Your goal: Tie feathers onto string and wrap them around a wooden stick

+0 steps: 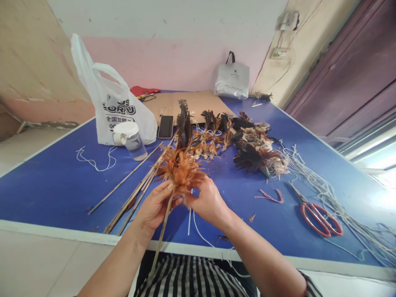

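Between my hands, over the front part of the blue table [238, 222], is a bundle of orange-brown feathers [182, 167] with dark feathers standing up at its far end. A thin stick [163, 227] runs from the bundle down toward my lap. My left hand [159, 202] is closed round the stick at the base of the feathers, its thumb on top. My right hand [206, 200] pinches at the right side of the same base; its fingertips are partly hidden. White string [199, 231] hangs below the hands toward the table edge.
Several sticks [136, 194] lie left of my hands, near a lidded plastic cup [136, 144] and a white bag [123, 107]. Behind are a phone [166, 126] and cardboard [194, 103]. Feather piles [253, 140], red-handled scissors [320, 218] and loose strings [328, 194] lie to the right.
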A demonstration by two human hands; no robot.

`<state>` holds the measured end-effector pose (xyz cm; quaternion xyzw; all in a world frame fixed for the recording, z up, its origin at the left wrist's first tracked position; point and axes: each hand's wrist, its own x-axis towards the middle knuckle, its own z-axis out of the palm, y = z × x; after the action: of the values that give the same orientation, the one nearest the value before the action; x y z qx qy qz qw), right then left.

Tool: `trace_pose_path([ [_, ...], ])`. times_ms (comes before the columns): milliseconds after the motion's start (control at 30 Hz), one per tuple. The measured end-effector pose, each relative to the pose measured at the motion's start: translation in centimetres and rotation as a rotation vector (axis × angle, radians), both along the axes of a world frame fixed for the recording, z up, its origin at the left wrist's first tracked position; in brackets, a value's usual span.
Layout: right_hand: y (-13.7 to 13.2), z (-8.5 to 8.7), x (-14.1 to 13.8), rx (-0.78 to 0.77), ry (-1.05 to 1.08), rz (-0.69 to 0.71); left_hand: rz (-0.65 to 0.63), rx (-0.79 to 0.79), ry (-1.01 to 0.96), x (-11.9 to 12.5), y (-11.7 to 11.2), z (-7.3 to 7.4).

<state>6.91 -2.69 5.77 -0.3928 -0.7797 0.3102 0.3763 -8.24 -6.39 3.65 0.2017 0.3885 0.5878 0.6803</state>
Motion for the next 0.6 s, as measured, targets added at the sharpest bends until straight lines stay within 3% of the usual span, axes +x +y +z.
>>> trace_pose_path([
  [167,0.1,0.0,0.1,-0.064,0.017,0.038,0.061,-0.021,0.003,0.5,0.2,0.4],
  [367,-0.4,0.8,-0.3,0.099,-0.088,-0.110,0.151,-0.007,0.017,0.9,0.3,0.6],
  [600,-0.8,0.5,-0.9,0.208,-0.053,-0.030,0.129,0.001,-0.009,0.8,0.8,-0.3],
])
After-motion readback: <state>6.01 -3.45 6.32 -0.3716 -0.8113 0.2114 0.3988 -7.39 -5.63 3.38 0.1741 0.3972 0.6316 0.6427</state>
